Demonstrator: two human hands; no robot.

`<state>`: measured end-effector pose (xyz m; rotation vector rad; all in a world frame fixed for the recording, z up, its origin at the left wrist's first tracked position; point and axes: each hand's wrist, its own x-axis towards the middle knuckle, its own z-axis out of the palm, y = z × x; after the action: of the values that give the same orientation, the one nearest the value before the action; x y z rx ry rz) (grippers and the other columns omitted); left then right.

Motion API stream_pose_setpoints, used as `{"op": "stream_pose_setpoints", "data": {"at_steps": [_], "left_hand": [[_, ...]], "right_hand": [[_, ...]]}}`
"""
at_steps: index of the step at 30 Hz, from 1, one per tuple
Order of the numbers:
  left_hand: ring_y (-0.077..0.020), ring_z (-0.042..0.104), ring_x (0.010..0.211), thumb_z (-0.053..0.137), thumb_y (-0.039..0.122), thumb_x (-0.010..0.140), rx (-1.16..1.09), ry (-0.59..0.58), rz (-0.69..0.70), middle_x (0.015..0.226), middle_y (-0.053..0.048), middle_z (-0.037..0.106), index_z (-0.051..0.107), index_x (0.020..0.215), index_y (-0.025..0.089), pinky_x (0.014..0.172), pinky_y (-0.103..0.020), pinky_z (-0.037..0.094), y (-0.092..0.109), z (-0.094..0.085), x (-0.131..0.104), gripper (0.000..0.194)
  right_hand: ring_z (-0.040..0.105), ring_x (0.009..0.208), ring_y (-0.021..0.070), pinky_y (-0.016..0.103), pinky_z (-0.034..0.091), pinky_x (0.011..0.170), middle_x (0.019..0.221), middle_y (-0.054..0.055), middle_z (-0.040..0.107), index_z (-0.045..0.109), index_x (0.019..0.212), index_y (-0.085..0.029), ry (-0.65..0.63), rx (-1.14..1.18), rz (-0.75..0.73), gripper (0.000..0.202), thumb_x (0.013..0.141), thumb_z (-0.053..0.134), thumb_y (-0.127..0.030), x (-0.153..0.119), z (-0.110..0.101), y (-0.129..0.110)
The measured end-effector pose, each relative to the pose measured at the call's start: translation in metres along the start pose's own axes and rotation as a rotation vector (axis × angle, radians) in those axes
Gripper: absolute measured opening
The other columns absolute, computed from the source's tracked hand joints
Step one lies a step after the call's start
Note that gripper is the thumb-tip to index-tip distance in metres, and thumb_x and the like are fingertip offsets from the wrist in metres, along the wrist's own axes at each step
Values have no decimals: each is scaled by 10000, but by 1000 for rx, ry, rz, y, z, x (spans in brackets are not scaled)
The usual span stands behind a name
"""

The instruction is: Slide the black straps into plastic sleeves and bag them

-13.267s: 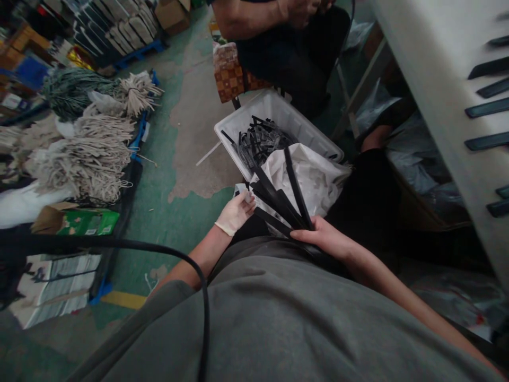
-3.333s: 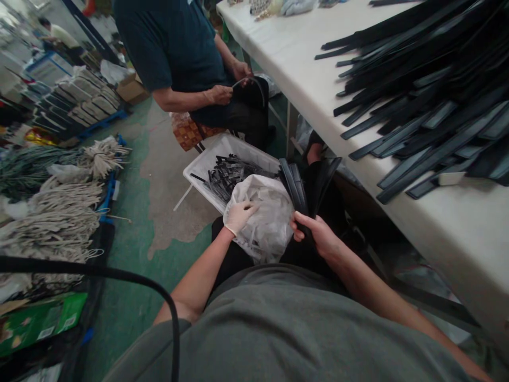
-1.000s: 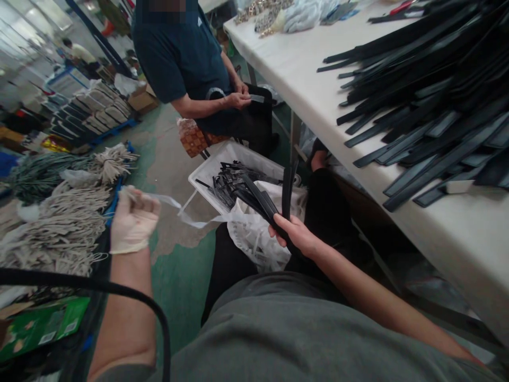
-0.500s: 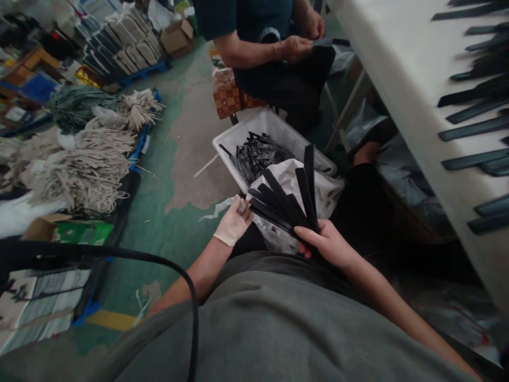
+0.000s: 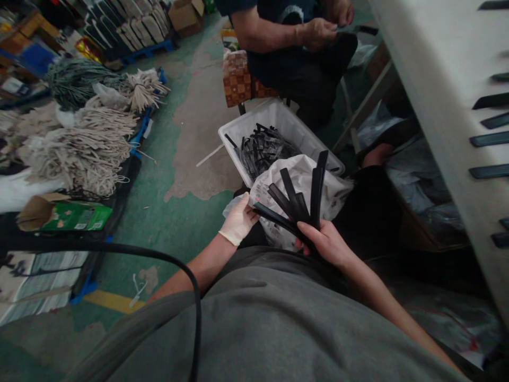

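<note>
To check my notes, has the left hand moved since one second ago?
Yes, the left hand has moved rightward, closer to the white bin.

My plain grey-green cloth shirt point(image 5: 254, 318) sits below black flat strips point(image 5: 292, 201), a white plastic bag point(image 5: 274, 178) and a white rectangular bin point(image 5: 234, 122). The stool with a checked cover point(image 5: 236, 79) is brown and orange; the painted floor point(image 5: 159, 175) is green with grey-brown patches.

Right hand point(image 5: 326, 242) grips fanned black strips point(image 5: 294, 201).
</note>
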<state>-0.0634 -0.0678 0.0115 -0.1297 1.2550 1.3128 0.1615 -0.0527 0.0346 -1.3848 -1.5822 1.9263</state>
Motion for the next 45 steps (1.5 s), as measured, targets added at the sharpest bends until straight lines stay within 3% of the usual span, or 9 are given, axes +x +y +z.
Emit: {"op": "stream_pose_setpoints", "data": {"at_steps": [3, 8, 19, 29, 35, 42, 45], "left_hand": [[-96, 622, 621, 735, 410, 792, -1, 20, -9, 727, 4, 678, 650, 804, 178, 640, -220, 508, 1, 1, -2, 248], [-96, 635, 644, 714, 427, 811, -35, -20, -66, 773, -7, 682, 650, 833, 176, 640, -217, 517, 0, 1, -1, 260], [-122, 645, 692, 768, 380, 753, 46, -4, -51, 787, -5, 669, 638, 852, 200, 747, -271, 524, -1, 3, -3, 243], [-148, 676, 723, 838, 342, 637, 184, -69, 63, 769, 5, 678, 592, 807, 194, 787, -302, 519, -2, -8, -3, 334], [-130, 644, 627, 829, 330, 652, 167, -11, -94, 684, 12, 649, 619, 828, 195, 677, -268, 517, -5, -20, 4, 306], [-149, 670, 662, 831, 279, 669, 243, -108, -145, 732, -31, 678, 601, 819, 156, 686, -265, 528, -27, -14, -12, 301], [-155, 662, 632, 830, 294, 680, 267, -148, -208, 696, -31, 658, 603, 828, 142, 661, -271, 526, -35, -8, -19, 310]], "right_hand": [[518, 391, 136, 263, 400, 396, 625, 49, 681, 636, 758, -177, 96, 68, 29, 348, 809, 590, -519, 1, 2, 1], [466, 352, 128, 251, 358, 371, 421, -10, 539, 547, 640, -203, 217, 91, 95, 339, 724, 693, -497, 1, 3, -1], [489, 343, 139, 252, 352, 346, 438, -15, 553, 570, 683, -199, 222, 48, 55, 326, 714, 682, -504, 4, 0, -1], [574, 397, 179, 280, 423, 426, 479, -9, 597, 596, 731, -205, 268, -208, -59, 299, 784, 619, -499, 7, 4, 5], [614, 449, 208, 294, 428, 506, 431, -15, 575, 583, 717, -217, 266, -390, -76, 278, 818, 592, -476, 4, 6, -3], [662, 595, 234, 290, 428, 557, 552, 34, 647, 656, 843, -192, 268, -561, -53, 292, 851, 565, -469, 13, 23, -6], [683, 699, 243, 288, 450, 599, 691, 68, 706, 664, 868, -182, 270, -493, -85, 253, 828, 588, -420, 24, 26, -5]]}}
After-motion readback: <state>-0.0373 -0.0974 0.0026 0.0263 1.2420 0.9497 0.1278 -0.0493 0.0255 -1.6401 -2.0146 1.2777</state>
